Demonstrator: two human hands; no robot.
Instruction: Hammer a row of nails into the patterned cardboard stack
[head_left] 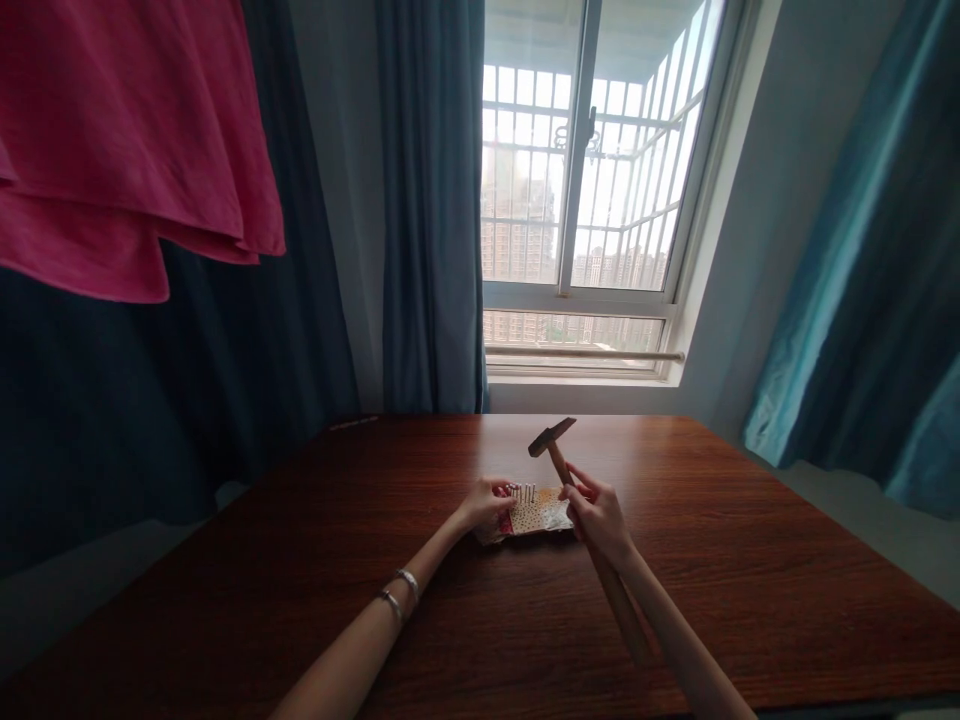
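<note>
My right hand (602,520) is wrapped round the wooden handle of a hammer (553,437), its dark metal head raised above the far side of the board. My left hand (486,502) rests at the left end of a small board (529,517) with a speckled, patterned surface, fingers pinched together on a nail at the end of a row. Several nails (529,493) stand upright in that row along the board. The fingertips partly hide the pinched nail. Crinkled clear wrapping (556,516) covers the board's right part, near my right hand.
The board lies on a glossy brown wooden table (420,640). Beyond its far edge are a barred window (574,200) and blue curtains (431,200). A pink cloth (135,140) hangs at the upper left. A thin item (354,423) lies at the table's far left corner.
</note>
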